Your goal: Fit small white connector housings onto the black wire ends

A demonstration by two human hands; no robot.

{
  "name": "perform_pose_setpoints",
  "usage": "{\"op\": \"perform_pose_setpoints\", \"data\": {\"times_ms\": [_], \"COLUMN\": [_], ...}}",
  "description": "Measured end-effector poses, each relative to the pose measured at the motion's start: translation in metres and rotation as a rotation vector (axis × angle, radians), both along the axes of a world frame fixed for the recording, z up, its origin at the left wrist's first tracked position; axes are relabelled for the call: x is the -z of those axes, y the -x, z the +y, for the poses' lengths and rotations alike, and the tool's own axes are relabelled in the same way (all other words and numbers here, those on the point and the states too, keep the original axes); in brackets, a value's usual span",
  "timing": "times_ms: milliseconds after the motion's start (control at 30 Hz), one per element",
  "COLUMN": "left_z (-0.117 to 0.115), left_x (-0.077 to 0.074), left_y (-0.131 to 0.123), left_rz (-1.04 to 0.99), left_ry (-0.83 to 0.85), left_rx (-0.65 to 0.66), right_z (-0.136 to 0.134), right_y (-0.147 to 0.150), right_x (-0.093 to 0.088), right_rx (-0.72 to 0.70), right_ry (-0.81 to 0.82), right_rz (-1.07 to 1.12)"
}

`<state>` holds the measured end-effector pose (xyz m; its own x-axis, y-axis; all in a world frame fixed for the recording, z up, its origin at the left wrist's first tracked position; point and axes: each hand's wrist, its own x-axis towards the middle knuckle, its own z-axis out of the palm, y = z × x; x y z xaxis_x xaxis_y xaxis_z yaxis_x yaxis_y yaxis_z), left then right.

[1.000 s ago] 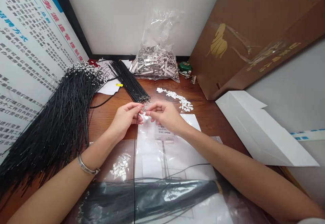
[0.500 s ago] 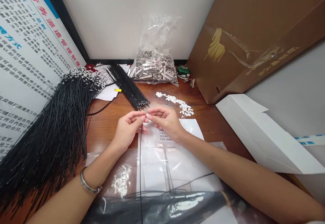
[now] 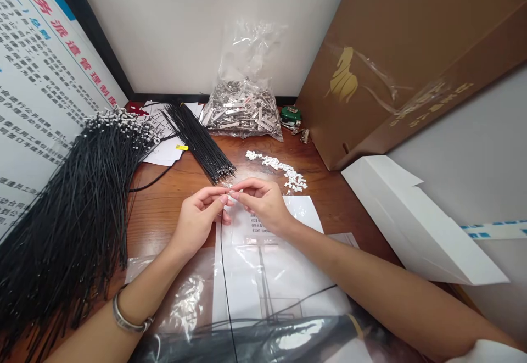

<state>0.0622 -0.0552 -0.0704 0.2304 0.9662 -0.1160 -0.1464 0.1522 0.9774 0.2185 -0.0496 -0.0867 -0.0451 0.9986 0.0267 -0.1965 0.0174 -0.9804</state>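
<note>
Wood-grain tabletop (image 3: 164, 209) in reddish brown runs back to a pale wall (image 3: 185, 22). Nearest lies a clear plastic bag (image 3: 177, 267) with a thick bundle of black wires inside, gathered by a tan band (image 3: 356, 325) toward the right. A white printed sheet (image 3: 308, 217) shows beside and through clear plastic.

Above this, a single black wire (image 3: 224, 275) hangs from the left hand (image 3: 197, 217), its upper end pinched between thumb and forefinger and its length trailing down over the plastic. The right hand (image 3: 263, 204) meets it fingertip to fingertip, thumb and forefinger drawn narrow on a tiny white piece (image 3: 230, 194), mostly hidden, right at the wire's top end. A silver bracelet (image 3: 127, 319) circles the left wrist.

Beyond the hands, small white connector housings (image 3: 294, 179) lie loose in a curved scatter. A tied bundle of black cables (image 3: 197, 138) slants away behind the left fingers; farther left, a large heap of white-tipped black leads (image 3: 82, 187) leans toward a printed board (image 3: 41, 105). On the right, a white folded carton (image 3: 420, 225) rests near a brown cardboard box (image 3: 370, 50). Against the wall, a transparent bag (image 3: 253, 44) stands half full of silvery metal clips (image 3: 242, 107).
</note>
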Motion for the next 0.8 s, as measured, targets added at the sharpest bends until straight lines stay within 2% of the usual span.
{"op": "perform_pose_setpoints", "data": {"times_ms": [267,533,800], "left_z": [0.0009,0.0006,0.0012], "left_x": [-0.0023,-0.0053,-0.0057], "left_y": [-0.0023,-0.0036,-0.0035], "left_rz": [0.044,0.057,0.116], "left_ry": [-0.012,0.035,-0.024], "left_rx": [-0.002,-0.014,-0.024], "right_z": [0.0006,-0.0008,0.0004], "right_y": [-0.0034,-0.0022,-0.0033], "right_x": [0.0021,0.0002,0.0009], "right_rx": [-0.048,0.0,-0.032], "right_ry": [0.035,0.02,0.049], "right_rz": [0.016,0.027,0.049]}}
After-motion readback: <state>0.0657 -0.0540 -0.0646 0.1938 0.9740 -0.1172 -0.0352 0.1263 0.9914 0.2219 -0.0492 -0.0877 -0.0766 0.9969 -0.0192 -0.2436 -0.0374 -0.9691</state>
